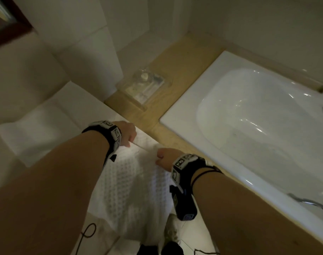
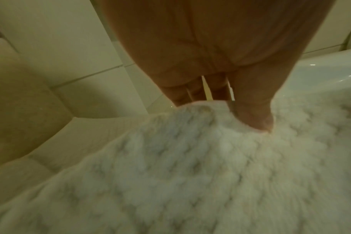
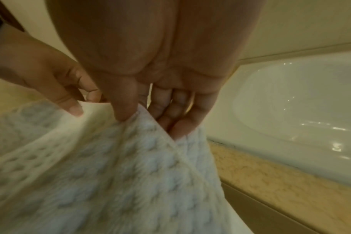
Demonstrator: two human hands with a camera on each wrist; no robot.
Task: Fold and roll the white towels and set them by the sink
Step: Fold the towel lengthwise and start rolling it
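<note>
A white waffle-textured towel [image 1: 131, 181] hangs down in front of me, held up by its top edge. My left hand [image 1: 127, 134] pinches one upper corner, thumb pressed on the cloth [image 2: 256, 120]. My right hand [image 1: 163, 158] pinches the other upper corner between thumb and fingers [image 3: 128, 110]. The top hem stretches taut between both hands. In the right wrist view the left hand's fingers [image 3: 70, 104] grip the same towel [image 3: 110, 174] close by. The towel's lower end hangs out of sight toward the floor.
A white bathtub [image 1: 258, 129] lies to the right, with a beige stone ledge [image 1: 184, 70] around it. A clear tray [image 1: 144, 85] of small toiletries sits on that ledge. Tiled walls stand at left. A shoe [image 1: 172, 229] and cable show below.
</note>
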